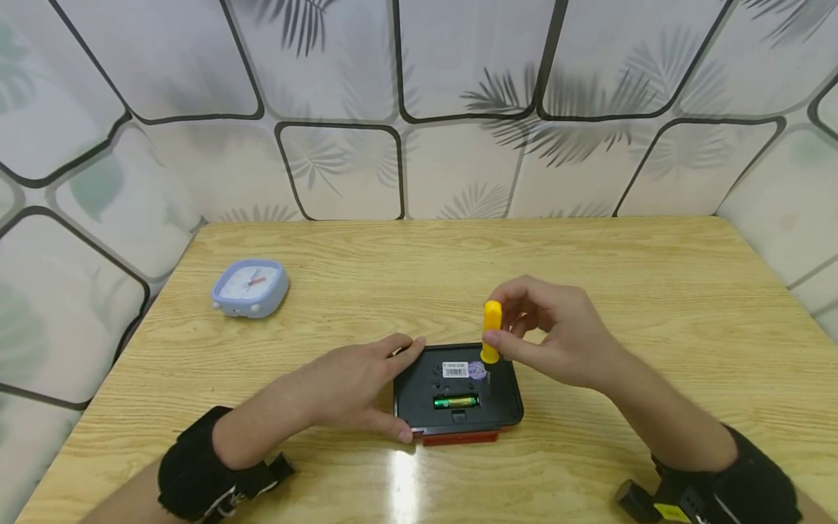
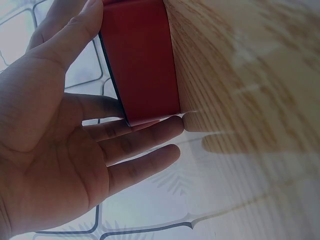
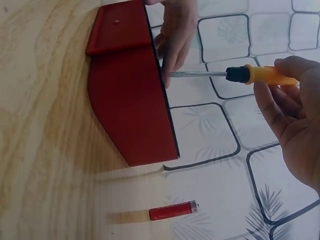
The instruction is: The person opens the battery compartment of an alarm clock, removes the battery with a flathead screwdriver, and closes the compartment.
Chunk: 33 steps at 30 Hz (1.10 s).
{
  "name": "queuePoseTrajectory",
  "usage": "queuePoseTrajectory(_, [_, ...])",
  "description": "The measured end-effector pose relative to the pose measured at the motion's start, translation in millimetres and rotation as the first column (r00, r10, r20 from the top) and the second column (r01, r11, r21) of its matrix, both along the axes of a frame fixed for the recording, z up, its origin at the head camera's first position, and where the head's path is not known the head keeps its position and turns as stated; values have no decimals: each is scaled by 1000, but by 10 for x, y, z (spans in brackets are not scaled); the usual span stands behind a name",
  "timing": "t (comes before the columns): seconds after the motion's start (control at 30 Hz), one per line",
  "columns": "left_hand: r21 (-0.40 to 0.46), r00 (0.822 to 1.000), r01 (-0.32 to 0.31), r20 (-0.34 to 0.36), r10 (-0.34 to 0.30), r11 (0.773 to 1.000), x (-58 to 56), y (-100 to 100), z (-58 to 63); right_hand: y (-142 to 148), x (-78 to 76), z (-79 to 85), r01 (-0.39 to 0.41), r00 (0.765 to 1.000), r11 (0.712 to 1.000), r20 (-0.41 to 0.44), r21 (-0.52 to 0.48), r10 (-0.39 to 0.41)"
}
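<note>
A red box-shaped device with a black back panel [image 1: 419,375] lies back-up on the table. Its open battery slot holds a green battery [image 1: 456,402], and a barcode label and purple sticker sit above it. My left hand [image 1: 347,386] grips the device's left end, thumb at the near corner and fingers at the far one. My right hand [image 1: 559,331] holds a screwdriver by its yellow handle [image 1: 492,327], pinched between thumb and fingers. In the right wrist view the screwdriver's metal shaft [image 3: 197,74] points at the black panel, its tip close over it.
A light blue alarm clock [image 1: 251,287] stands at the back left of the wooden table [image 1: 366,284]. In the right wrist view a red battery [image 3: 172,210] stands on the table beyond the device. Patterned fabric [image 1: 458,167] rises behind the table's back edge.
</note>
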State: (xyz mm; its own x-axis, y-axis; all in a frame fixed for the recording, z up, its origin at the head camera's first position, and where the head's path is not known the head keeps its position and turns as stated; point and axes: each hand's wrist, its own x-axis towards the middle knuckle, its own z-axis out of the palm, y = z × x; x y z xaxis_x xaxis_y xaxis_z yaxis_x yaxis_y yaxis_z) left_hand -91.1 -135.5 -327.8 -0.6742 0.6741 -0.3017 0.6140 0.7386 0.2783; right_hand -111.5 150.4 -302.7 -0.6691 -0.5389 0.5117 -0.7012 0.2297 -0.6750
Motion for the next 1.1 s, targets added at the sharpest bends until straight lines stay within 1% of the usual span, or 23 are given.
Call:
queuePoseTrajectory(0.17, [7,1000,4,0,-4,1000,-4,-1,2,-22,8,-30,-12,1000,998,19,62,11])
queuePoseTrajectory(0.37, [20,1000,8,-3,-8,1000,-6,0,-3,-1,-3,-23,-57,996,992,73,113,49])
queuePoseTrajectory(0.5, [11,1000,7,-6,-7,1000,-2,3,0,62,-31,20,-86,992,980,106,180,68])
queuePoseTrajectory(0.57, [5,1000,8,-8,-8,1000,1,4,2,109,-45,60,-79,992,965,114,250,52])
queuePoseTrajectory(0.67, [2,1000,12,-13,-11,1000,4,3,2,174,-67,111,-59,994,922,110,383,18])
queuePoseTrajectory(0.7, [2,1000,12,-13,-12,1000,5,2,1,191,-75,123,-51,994,902,107,428,5])
queuePoseTrajectory(0.8, [8,1000,14,-14,-14,1000,8,-2,-3,222,-96,143,-47,994,827,107,560,-16])
queuePoseTrajectory(0.9, [14,1000,14,-13,-14,1000,9,-6,-6,233,-106,145,-66,992,763,126,643,-21])
queuePoseTrajectory(0.93, [16,1000,15,-14,-14,1000,9,-7,-7,235,-105,145,-73,991,747,134,661,-21])
queuePoseTrajectory(1.0, [17,1000,15,-15,-15,1000,9,-7,-9,241,-103,142,-86,989,726,148,683,-22])
queuePoseTrajectory(1.1, [15,1000,12,-13,-12,1000,7,-6,-12,249,-100,141,-96,988,709,156,699,-20])
